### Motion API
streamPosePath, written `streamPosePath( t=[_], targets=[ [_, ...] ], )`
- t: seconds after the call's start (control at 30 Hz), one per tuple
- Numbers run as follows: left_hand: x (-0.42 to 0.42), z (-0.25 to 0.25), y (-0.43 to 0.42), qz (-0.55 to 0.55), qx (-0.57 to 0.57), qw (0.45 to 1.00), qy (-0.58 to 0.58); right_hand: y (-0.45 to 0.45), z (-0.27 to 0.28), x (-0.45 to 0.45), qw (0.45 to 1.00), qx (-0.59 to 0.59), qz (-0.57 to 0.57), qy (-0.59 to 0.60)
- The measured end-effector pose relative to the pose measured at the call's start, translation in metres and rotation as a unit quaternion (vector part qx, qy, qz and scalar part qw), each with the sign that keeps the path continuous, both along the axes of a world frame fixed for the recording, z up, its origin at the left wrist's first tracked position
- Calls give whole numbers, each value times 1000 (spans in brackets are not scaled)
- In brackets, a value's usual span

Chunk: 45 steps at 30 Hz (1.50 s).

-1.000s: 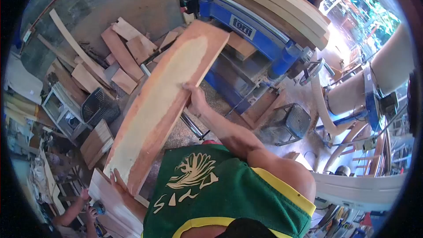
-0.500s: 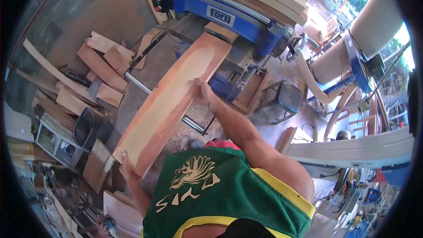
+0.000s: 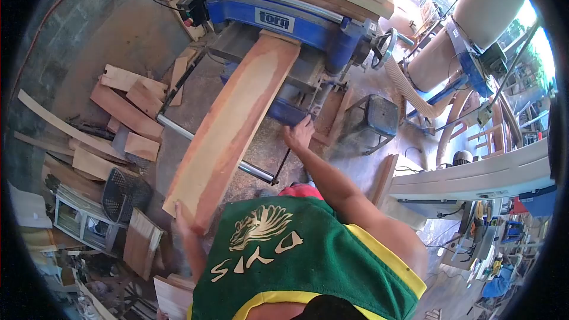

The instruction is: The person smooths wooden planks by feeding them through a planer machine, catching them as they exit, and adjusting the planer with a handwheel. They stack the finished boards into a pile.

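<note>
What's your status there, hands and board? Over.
Left hand holding board by near end. Right hand off board, beside blue machine. Board's far end at machine. Dark stool off right, clear of board.

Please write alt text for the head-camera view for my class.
A person's left hand holds the near end of a long wooden board, its far end at a blue machine labelled "torq"; the right hand is off the board.

Jersey (image 3: 332,249): green, sleeveless
Trim (image 3: 385,256): yellow, at jersey armhole, neck
Print (image 3: 259,227): cream, mane-like, jersey front
Letters (image 3: 291,240): cream, jersey front
Black patch (image 3: 335,308): rounded, jersey neck, kind unclear
Red cloth (image 3: 301,189): past jersey hem
Left hand (image 3: 184,220), right hand (image 3: 299,134): bare
</note>
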<state>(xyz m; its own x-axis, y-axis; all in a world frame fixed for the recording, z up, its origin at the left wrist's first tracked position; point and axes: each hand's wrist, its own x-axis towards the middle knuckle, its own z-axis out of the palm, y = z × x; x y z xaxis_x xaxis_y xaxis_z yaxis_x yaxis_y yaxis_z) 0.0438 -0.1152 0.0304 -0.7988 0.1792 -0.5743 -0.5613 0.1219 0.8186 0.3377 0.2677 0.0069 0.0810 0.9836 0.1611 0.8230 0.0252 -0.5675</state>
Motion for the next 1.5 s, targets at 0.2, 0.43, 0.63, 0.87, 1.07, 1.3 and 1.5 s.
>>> streamPosePath(
  t=[0.2,0.43,0.63,0.87,1.07,1.3,1.5],
  targets=[
    [6,3,17,-14,-21,999,29,-1,0,-15,984,-123,-58,117],
    [17,17,44,-49,-120,989,64,3,-20,-12,984,-93,-52,145],
    [27,23,66,-27,-84,995,44,1,-18,-12,986,-95,-49,131],
    [34,21,85,-16,-25,999,43,0,-7,-11,976,-124,-63,167],
    [31,10,94,-18,39,999,-8,0,6,-10,972,-143,-57,177],
    [35,10,115,-24,0,1000,14,0,-12,-13,985,-88,-51,143],
    [39,14,130,-23,18,1000,7,1,-3,-9,974,-129,-52,178]
  ],
)
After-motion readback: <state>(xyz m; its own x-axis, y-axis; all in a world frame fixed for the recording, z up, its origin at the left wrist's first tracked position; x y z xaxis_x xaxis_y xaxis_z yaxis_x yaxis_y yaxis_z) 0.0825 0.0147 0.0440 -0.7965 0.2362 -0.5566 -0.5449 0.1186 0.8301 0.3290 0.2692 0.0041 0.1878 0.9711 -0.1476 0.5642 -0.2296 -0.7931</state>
